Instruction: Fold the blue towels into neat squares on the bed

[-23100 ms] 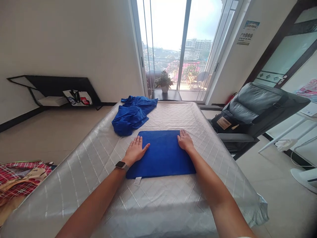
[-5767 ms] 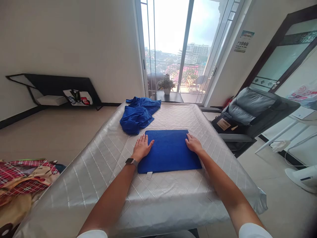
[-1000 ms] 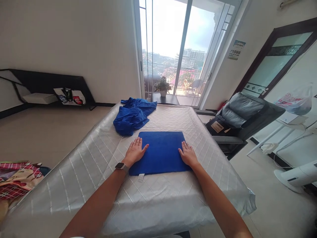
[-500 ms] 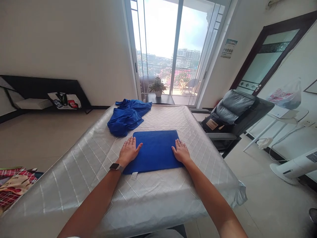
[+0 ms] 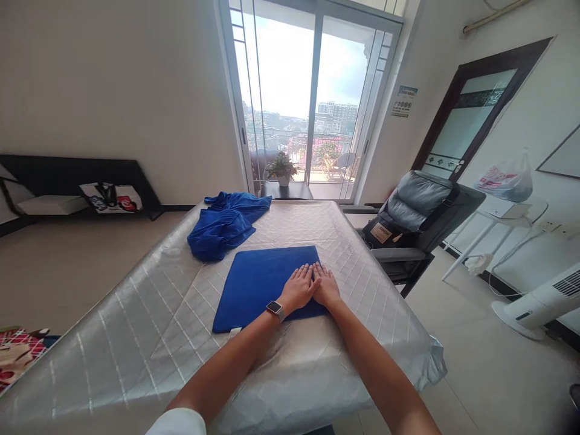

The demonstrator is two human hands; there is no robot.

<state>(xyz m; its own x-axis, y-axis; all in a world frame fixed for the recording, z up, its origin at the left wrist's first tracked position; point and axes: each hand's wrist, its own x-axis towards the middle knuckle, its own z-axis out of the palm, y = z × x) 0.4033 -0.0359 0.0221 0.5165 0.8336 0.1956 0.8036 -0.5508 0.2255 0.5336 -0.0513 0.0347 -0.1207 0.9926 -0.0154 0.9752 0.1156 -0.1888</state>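
Observation:
A blue cloth [image 5: 254, 284] lies flat in a rectangle on the silver quilted table cover [image 5: 181, 326], with a small white tag [image 5: 234, 332] at its near left edge. On its right half rests my left hand [image 5: 298, 287], palm down with fingers stretched out and a watch on the wrist. Right beside it, my right hand [image 5: 327, 286] lies flat over the cloth's right edge, the two thumbs meeting or overlapping. Neither hand grips anything. Farther back on the left is a crumpled blue cloth [image 5: 222, 226].
A black recliner [image 5: 417, 205] with a dark bag stands beyond the table's right side. A potted plant [image 5: 283, 169] is before the glass door. At right are a white fan [image 5: 539, 305] and a plastic bag [image 5: 507, 175]. Patterned fabric [image 5: 20, 356] shows at lower left.
My left hand has slid rightward across the blue cloth to meet my right hand, which stays near the right edge. The camera view has shifted slightly.

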